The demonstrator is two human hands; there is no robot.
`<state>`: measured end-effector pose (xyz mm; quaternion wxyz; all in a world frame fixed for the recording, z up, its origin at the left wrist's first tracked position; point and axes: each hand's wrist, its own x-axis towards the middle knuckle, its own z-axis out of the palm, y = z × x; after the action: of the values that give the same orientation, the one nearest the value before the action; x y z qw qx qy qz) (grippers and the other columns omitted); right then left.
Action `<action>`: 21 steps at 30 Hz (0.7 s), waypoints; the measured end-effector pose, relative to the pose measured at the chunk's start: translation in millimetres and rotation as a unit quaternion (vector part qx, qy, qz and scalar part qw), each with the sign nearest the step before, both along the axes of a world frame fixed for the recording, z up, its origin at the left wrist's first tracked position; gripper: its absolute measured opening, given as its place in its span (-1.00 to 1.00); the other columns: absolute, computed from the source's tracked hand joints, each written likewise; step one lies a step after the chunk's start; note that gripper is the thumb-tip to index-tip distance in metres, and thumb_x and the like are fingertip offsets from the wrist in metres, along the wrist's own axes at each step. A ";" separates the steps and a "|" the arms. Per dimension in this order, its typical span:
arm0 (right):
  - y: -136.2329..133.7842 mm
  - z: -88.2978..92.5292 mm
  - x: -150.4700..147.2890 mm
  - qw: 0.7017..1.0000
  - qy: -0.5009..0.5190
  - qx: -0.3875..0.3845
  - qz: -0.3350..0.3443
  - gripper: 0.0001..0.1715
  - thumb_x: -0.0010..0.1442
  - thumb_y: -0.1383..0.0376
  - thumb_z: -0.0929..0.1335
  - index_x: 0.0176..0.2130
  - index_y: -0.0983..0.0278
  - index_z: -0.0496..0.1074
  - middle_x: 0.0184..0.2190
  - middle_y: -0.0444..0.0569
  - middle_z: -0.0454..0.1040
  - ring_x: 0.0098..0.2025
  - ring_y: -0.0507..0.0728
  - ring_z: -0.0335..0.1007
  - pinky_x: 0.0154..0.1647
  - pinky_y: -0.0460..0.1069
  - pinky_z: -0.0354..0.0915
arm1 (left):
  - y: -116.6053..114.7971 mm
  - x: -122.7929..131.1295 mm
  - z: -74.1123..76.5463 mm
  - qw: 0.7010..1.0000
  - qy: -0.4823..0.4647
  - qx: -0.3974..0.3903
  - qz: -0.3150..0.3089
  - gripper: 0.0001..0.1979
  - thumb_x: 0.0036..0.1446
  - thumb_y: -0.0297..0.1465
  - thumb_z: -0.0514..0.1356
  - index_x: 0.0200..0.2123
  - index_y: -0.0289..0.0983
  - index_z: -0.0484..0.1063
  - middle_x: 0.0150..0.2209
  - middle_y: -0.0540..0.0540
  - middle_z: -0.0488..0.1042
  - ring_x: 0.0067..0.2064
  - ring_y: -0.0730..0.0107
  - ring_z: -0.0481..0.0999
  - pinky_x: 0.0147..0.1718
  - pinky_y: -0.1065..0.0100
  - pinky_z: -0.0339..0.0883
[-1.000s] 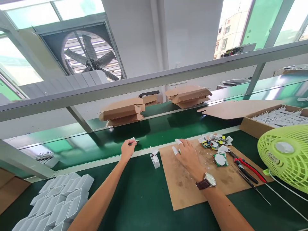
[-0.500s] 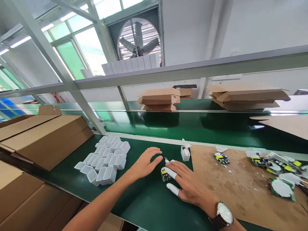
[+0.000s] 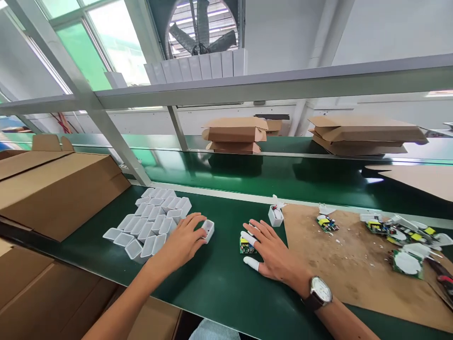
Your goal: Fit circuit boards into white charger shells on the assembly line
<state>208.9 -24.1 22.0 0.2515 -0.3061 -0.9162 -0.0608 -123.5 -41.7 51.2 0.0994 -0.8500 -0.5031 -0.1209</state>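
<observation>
My left hand (image 3: 184,241) is closed round a white plastic shell (image 3: 208,230) at the right edge of a cluster of several white shells (image 3: 150,223) on the green table. My right hand (image 3: 271,250), with white finger cots and a wristwatch, lies spread with its fingertips on a small green and yellow circuit board (image 3: 246,245). Another white shell with wires in it (image 3: 275,215) stands just beyond the right hand, at the corner of the cardboard mat (image 3: 339,269).
Large cardboard boxes (image 3: 53,189) stand at the left. More circuit boards and white parts (image 3: 399,236) lie at the right of the mat. A green conveyor belt (image 3: 283,177) runs behind, and flat cartons (image 3: 235,134) lie beyond it.
My left hand moved left from beside the circuit board to the cluster and took hold of a white shell. My right hand stayed on the board. The view shifted slightly.
</observation>
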 end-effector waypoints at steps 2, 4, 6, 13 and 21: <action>1.0 0.9 0.0 1.000 -0.018 -0.004 0.013 -0.61 0.21 0.21 0.49 0.00 0.30 0.49 0.18 0.18 0.46 0.26 0.41 0.28 0.27 0.35 0.28 | 7.2 20.8 -2.1 0.997 -0.050 -0.027 -0.061 -0.86 0.28 -0.46 0.14 -0.24 -0.18 0.51 0.17 -0.20 0.45 0.24 -0.02 0.41 0.10 -0.02 0.43; 0.6 0.5 1.3 0.999 -0.033 -0.009 -0.004 -0.62 0.23 0.14 0.49 -0.03 0.30 0.50 -0.01 0.15 0.56 0.12 0.39 0.38 0.21 0.36 0.31 | 19.0 40.0 -2.9 0.991 -0.090 -0.049 -0.089 -0.83 0.26 -0.48 0.12 -0.21 -0.18 0.50 0.17 -0.21 0.44 0.18 0.00 0.47 0.06 0.00 0.46; -1.1 0.3 4.1 0.999 -0.048 -0.009 -0.024 -0.62 0.24 0.02 0.47 -0.18 0.30 0.53 -0.25 0.12 0.58 -0.12 0.35 0.44 0.04 0.32 0.39 | 33.9 55.7 -5.0 0.987 -0.116 -0.061 -0.095 -0.80 0.22 -0.51 0.11 -0.20 -0.18 0.50 0.17 -0.22 0.45 0.14 0.02 0.51 0.04 0.00 0.48; -2.4 6.9 20.3 0.999 0.000 -0.035 -0.015 -0.41 0.21 0.01 0.48 0.08 0.32 0.46 0.07 0.21 0.52 0.10 0.41 0.37 0.10 0.33 0.36 | 68.5 88.9 -31.6 0.961 -0.246 -0.069 -0.104 -0.60 0.20 -0.64 -0.03 -0.06 -0.19 0.47 0.17 -0.21 0.42 0.04 0.28 0.58 0.00 0.23 0.53; -0.2 3.8 26.4 0.987 0.004 -0.164 0.006 -0.33 0.20 0.15 0.52 0.21 0.27 0.35 -0.07 0.07 0.57 -0.17 0.22 0.47 -0.11 0.15 0.45 | 67.2 83.3 -51.1 0.931 -0.337 -0.093 -0.104 -0.68 0.33 -0.54 -0.03 -0.19 -0.19 0.51 0.15 -0.18 0.44 0.05 0.31 0.57 0.08 0.24 0.49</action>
<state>235.2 -24.4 25.7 0.2022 -0.3379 -0.9145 0.0926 -40.2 25.5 0.0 -0.1683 -0.8120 -0.4252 -0.3628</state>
